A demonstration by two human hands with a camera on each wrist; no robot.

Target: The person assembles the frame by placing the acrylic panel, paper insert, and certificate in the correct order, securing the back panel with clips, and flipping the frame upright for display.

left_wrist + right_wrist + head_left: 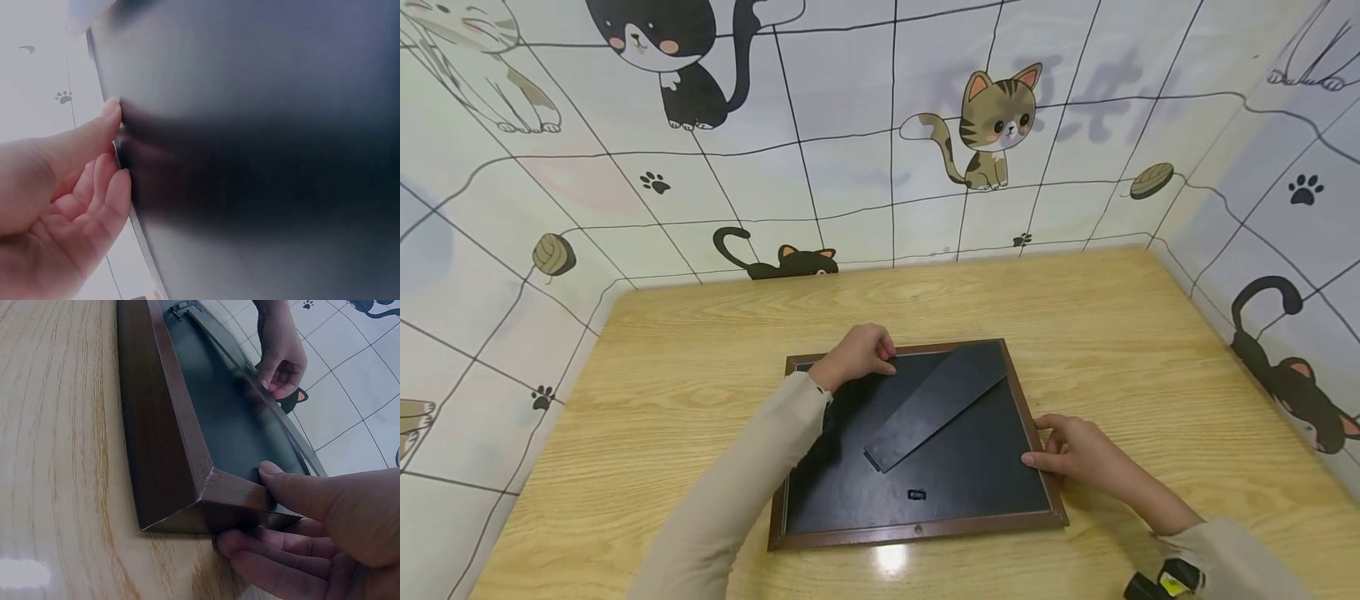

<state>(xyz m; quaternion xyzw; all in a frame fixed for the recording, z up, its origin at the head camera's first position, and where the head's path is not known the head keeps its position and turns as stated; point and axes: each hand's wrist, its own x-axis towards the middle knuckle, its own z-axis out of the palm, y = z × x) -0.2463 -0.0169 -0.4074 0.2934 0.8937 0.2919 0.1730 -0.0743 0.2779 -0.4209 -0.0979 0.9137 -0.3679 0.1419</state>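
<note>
Brown and wood-like, the rectangular picture frame (pixel 850 537) sits in the fingers of my right hand (pixel 1078 450): thumb laid over the top of its right side, the other fingers bent beneath, parted only by the thickness of that side. My left hand (pixel 859 350) is across at the far side, left of the middle. Its fingers are bent, the thumb reaches forward, and a narrow space shows between thumb tip and fingertips, which all meet the far edge; I cannot tell whether they pinch it or merely touch it.

So the frame lies between my hands, back side up, its long sides running left to right. Inside the rim is a flat black backing panel (pixel 977 475), just beside both thumbs. A long black strut (pixel 925 408) slants over it, from near the middle towards the far right corner. Nearer me there is a small black fitting (pixel 917 495).

Under it all is a pale, wood-grained table (pixel 1150 358). Beige sleeves (pixel 752 500) cover my forearms. Beyond the table hangs a white wall covering (pixel 850 183), printed with cats, paw prints and dark lines.
</note>
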